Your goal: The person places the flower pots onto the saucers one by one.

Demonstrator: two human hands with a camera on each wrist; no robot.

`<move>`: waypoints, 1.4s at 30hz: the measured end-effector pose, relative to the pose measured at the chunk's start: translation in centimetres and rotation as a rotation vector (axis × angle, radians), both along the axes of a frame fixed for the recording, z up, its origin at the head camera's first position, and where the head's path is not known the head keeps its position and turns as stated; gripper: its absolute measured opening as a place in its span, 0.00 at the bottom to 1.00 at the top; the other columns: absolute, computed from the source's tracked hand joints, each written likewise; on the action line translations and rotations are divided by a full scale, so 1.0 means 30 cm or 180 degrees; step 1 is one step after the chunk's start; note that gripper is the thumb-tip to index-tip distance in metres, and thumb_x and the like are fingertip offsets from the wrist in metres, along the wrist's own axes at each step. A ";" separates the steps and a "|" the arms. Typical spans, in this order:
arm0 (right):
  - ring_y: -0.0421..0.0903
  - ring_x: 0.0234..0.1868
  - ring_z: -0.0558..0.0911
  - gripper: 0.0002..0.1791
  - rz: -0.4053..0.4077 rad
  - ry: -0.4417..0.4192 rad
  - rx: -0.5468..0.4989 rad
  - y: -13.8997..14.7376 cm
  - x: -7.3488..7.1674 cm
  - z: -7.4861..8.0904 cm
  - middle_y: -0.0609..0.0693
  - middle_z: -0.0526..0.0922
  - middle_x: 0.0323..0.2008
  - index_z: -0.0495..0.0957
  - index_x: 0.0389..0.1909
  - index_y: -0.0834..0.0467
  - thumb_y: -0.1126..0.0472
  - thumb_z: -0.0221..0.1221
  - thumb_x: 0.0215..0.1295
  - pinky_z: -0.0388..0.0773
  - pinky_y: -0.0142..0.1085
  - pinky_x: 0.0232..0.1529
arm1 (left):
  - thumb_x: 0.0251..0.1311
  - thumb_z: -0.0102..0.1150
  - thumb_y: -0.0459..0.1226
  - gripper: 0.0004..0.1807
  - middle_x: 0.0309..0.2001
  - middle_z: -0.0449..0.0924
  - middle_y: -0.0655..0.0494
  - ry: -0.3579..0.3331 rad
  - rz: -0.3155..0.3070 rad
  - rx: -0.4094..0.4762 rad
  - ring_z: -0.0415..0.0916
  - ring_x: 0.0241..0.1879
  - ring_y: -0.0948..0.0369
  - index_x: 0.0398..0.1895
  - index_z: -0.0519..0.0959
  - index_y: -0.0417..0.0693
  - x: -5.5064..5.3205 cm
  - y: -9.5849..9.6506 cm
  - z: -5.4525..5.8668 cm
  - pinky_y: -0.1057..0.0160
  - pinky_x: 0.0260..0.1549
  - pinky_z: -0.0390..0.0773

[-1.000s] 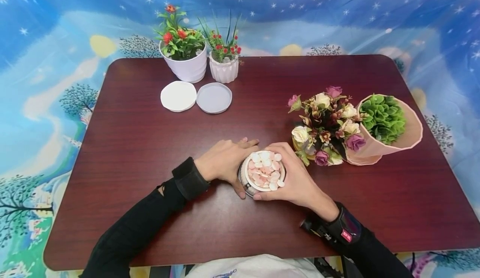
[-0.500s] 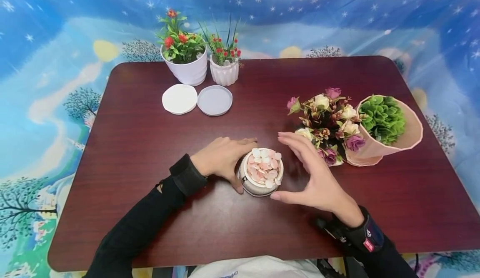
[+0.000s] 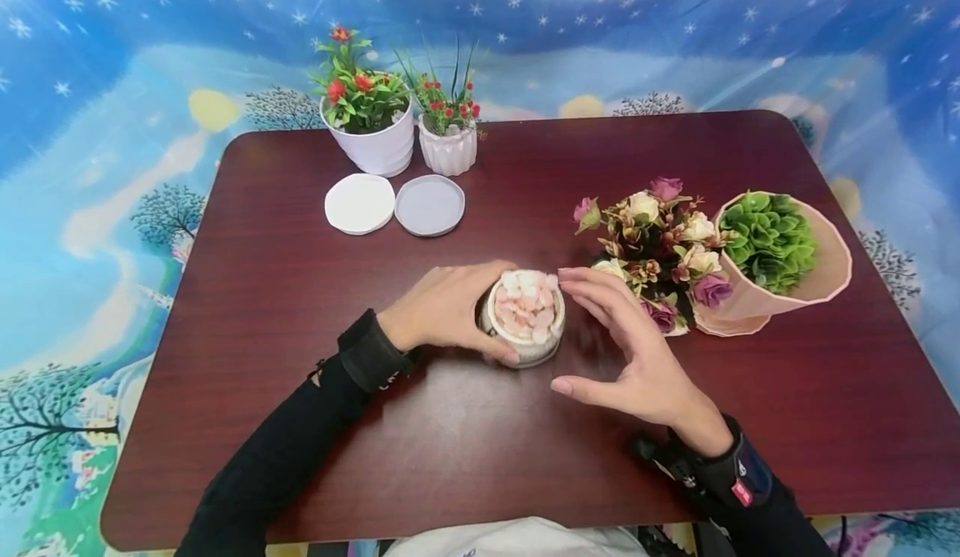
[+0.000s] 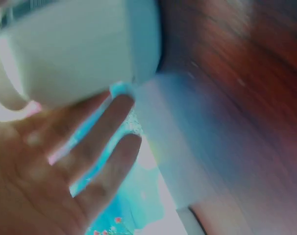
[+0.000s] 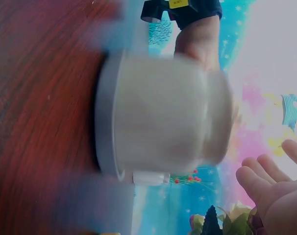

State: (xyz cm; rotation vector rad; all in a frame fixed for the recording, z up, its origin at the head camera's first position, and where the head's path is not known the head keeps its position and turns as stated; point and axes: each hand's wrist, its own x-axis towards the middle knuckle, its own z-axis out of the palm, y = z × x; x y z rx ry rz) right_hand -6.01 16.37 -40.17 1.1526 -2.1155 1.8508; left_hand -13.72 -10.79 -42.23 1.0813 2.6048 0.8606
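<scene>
Near the middle of the table stands a whitish flower pot (image 3: 542, 350) filled with pale pink and white artificial blossoms (image 3: 528, 305). My left hand (image 3: 448, 308) grips its left side, thumb at the near side and fingers behind. In the left wrist view, the other fingers (image 4: 102, 176) stretch out below the pot. A grey saucer (image 5: 105, 122) shows under the pot in the right wrist view. My right hand (image 3: 637, 348) hovers at the pot's right, fingers spread, fingertips close to the rim; whether they touch it cannot be told.
Artificial roses (image 3: 652, 248) and a pink pot (image 3: 817, 282) with green leaves stand on the right. Two red-flowered pots, one larger (image 3: 378, 150) and one smaller (image 3: 450, 153), stand at the back left. Before them lie a white saucer (image 3: 360, 204) and a grey saucer (image 3: 430, 205).
My right hand has let go of the pot and drawn away to the right. The pot has shifted slightly away from me with my left hand on it.
</scene>
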 end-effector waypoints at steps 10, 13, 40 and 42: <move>0.55 0.76 0.68 0.46 -0.0010 -0.0092 -0.0015 0.003 -0.004 0.002 0.67 0.66 0.74 0.65 0.72 0.77 0.53 0.76 0.65 0.66 0.42 0.77 | 0.65 0.69 0.63 0.54 0.71 0.76 0.46 0.0333 0.0686 -0.0310 0.78 0.65 0.51 0.83 0.59 0.44 -0.028 0.023 -0.014 0.46 0.55 0.83; 0.55 0.77 0.68 0.47 0.0000 -0.0046 -0.0060 0.003 -0.010 0.008 0.67 0.66 0.74 0.65 0.72 0.77 0.53 0.76 0.65 0.65 0.42 0.77 | 0.65 0.69 0.64 0.55 0.72 0.74 0.47 0.0293 0.0667 -0.0288 0.76 0.67 0.52 0.84 0.58 0.45 -0.035 0.017 -0.012 0.46 0.57 0.82; 0.59 0.66 0.79 0.42 -0.0341 0.0775 -0.1070 -0.032 -0.112 0.418 0.66 0.76 0.65 0.74 0.61 0.78 0.58 0.83 0.54 0.75 0.47 0.70 | 0.49 0.81 0.59 0.62 0.77 0.65 0.38 0.0089 0.1220 -0.0361 0.63 0.76 0.43 0.80 0.63 0.37 -0.352 -0.250 0.016 0.41 0.72 0.67; 0.60 0.64 0.80 0.41 -0.0333 0.0769 -0.1183 -0.030 -0.107 0.424 0.67 0.76 0.64 0.74 0.61 0.78 0.60 0.83 0.53 0.75 0.47 0.68 | 0.48 0.82 0.58 0.63 0.78 0.64 0.38 0.0015 0.1204 -0.0379 0.62 0.76 0.44 0.81 0.61 0.38 -0.355 -0.255 0.004 0.41 0.72 0.66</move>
